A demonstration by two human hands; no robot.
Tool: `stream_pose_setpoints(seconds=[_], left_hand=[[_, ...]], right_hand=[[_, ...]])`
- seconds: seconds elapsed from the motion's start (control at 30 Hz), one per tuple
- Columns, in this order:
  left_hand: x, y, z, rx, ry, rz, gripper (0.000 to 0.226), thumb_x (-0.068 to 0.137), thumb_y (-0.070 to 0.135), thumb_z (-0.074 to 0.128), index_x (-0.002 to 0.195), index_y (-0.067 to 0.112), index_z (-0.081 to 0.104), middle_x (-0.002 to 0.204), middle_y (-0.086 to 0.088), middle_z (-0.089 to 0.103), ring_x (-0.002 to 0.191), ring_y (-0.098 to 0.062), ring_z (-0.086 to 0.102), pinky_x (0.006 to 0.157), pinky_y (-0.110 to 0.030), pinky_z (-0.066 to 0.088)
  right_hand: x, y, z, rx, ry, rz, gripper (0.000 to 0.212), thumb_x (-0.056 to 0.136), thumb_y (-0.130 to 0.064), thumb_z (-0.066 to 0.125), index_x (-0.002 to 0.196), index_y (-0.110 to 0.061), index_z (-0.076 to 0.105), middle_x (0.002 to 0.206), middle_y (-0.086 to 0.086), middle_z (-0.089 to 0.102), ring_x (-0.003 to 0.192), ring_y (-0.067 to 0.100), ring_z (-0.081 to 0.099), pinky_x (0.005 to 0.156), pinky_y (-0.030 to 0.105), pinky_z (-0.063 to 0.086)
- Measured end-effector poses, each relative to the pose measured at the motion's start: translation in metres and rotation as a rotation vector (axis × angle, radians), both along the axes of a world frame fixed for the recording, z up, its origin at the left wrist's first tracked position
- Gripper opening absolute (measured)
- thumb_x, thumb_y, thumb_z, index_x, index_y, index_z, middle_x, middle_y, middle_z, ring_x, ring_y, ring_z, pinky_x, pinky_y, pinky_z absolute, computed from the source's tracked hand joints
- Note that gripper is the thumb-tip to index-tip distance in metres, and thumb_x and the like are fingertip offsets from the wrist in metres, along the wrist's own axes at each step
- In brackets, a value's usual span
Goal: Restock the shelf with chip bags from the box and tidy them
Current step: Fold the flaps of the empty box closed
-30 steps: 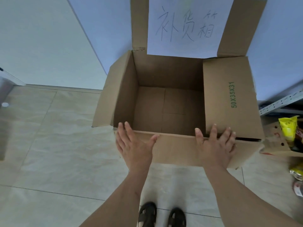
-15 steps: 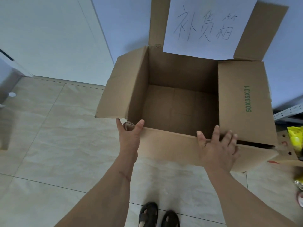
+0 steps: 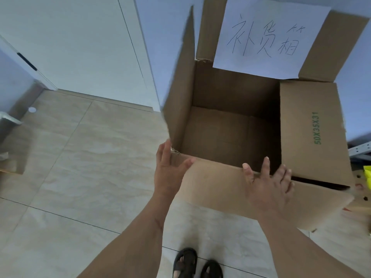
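A large brown cardboard box [image 3: 220,193] stands open on the tiled floor in front of me, and its inside looks empty. My left hand [image 3: 168,173] cups the near left corner, thumb on the front wall and fingers along the left side. My right hand [image 3: 269,189] lies flat on the front wall with fingers spread, the index finger reaching over the rim. The left flap [image 3: 180,87] stands nearly upright and is blurred. The right flap [image 3: 309,127] is folded in over the opening. A yellow chip bag [image 3: 367,175] peeks in at the right edge.
A white sheet with handwriting [image 3: 267,37] covers the raised back flap. A metal shelf rail [image 3: 359,151] and another cardboard piece [image 3: 361,195] sit to the right of the box. My sandalled feet [image 3: 196,263] are just behind it. A white door and wall stand on the left.
My left hand slid from the front wall to the near left corner, and the left flap swung from outward to nearly upright. My right hand stayed on the front wall. The view moved closer.
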State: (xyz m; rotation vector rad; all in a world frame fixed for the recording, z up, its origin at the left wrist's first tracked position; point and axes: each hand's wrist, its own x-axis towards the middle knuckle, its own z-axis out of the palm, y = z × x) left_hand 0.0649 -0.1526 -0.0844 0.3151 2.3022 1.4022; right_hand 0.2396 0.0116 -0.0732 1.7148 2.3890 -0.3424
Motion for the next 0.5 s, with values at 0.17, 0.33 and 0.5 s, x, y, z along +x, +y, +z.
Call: stream_pose_setpoints(seconds=[0.17, 0.33, 0.5], left_hand=[[0.004, 0.001, 0.006, -0.096, 0.009, -0.155, 0.109, 0.057, 0.091, 0.051, 0.153, 0.042, 0.035, 0.159, 0.005, 0.021, 0.136, -0.012, 0.040, 0.092, -0.029, 0.044], [0.009, 0.006, 0.011, -0.200, -0.078, -0.132, 0.120, 0.053, 0.104, 0.030, 0.155, 0.040, 0.034, 0.166, 0.005, 0.013, 0.146, -0.015, 0.034, 0.105, -0.033, 0.037], [0.008, 0.011, 0.020, -0.451, -0.050, -0.205, 0.086, 0.082, 0.086, 0.022, 0.158, 0.046, 0.020, 0.167, 0.004, 0.010, 0.144, -0.022, 0.041, 0.108, -0.049, 0.038]], right_hand=[[0.003, -0.002, 0.002, -0.027, 0.035, -0.020, 0.084, 0.089, -0.074, -0.002, 0.160, -0.030, 0.007, 0.166, 0.017, 0.007, 0.154, 0.032, -0.002, 0.124, 0.051, 0.001], [0.006, -0.002, 0.006, -0.075, 0.099, -0.071, 0.078, 0.093, -0.066, -0.005, 0.160, -0.028, 0.005, 0.168, 0.011, 0.007, 0.155, 0.029, -0.002, 0.124, 0.049, 0.001], [0.005, 0.002, 0.010, -0.104, 0.081, -0.049, 0.082, 0.091, -0.070, -0.006, 0.160, -0.028, 0.007, 0.168, 0.011, 0.008, 0.155, 0.028, -0.002, 0.124, 0.049, -0.001]])
